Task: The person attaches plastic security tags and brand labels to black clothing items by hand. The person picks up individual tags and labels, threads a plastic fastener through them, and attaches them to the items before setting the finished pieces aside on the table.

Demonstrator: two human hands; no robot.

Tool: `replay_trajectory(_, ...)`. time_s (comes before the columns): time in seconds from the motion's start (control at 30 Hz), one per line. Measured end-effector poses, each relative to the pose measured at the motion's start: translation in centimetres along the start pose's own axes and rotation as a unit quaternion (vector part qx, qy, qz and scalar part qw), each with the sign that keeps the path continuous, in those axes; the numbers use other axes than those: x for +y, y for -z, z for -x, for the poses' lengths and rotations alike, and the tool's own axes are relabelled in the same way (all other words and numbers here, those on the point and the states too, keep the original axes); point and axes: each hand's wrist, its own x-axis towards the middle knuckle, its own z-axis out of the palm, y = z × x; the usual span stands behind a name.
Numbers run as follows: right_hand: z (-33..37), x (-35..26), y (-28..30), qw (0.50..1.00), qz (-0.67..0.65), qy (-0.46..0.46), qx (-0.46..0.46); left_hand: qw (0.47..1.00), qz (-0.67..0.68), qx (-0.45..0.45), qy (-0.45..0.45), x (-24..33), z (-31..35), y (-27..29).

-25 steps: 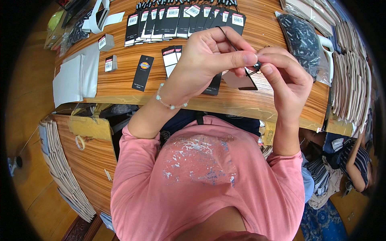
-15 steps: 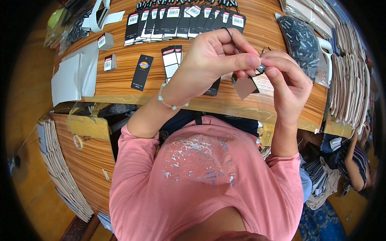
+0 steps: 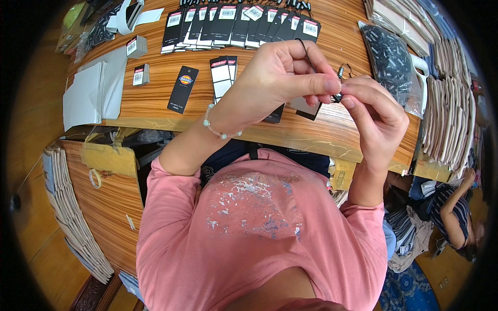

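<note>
Above the table's near edge, my two hands meet with fingertips pinched together. My left hand (image 3: 290,75) is closed on a thin black tag cord (image 3: 307,54), which loops up over its index finger. My right hand (image 3: 378,114) pinches the same cord from the other side, near a small dark fastener (image 3: 337,97). Just under my left fingers a dark-edged hang tag (image 3: 305,108) with a pale face shows; the hand hides part of it. A single black hang tag (image 3: 182,90) lies left of my left wrist, beside white-faced tags (image 3: 221,78).
A row of black hang tags (image 3: 226,23) with cords spans the back. Small sticker stacks (image 3: 136,46) and white sheets (image 3: 85,96) lie left. To the right are a bag of black fasteners (image 3: 385,59) and folded garments (image 3: 443,116). Another person's arm (image 3: 456,194) shows far right.
The hanging tag has swung left and now sits lower and flatter under my left fingers. Both hands stay pinched together, with a cord end now standing up between them.
</note>
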Motion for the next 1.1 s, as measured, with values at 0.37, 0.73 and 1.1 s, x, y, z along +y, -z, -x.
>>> replay_trajectory(0.37,0.0,0.2,1.4,0.987,-0.100,-0.127,-0.003,0.996,-0.079,0.020,-0.023,0.3,0.2,-0.3)
replay_trajectory(0.73,-1.7,3.3,-0.9,0.922,-0.316,-0.198,-0.104,0.977,-0.186,-0.002,-0.102,-0.8,-1.4,1.4)
replay_trajectory(1.1,-4.2,4.9,-1.3,0.829,-0.516,-0.216,-0.021,0.997,-0.062,-0.009,-0.032,-2.1,-0.4,2.5)
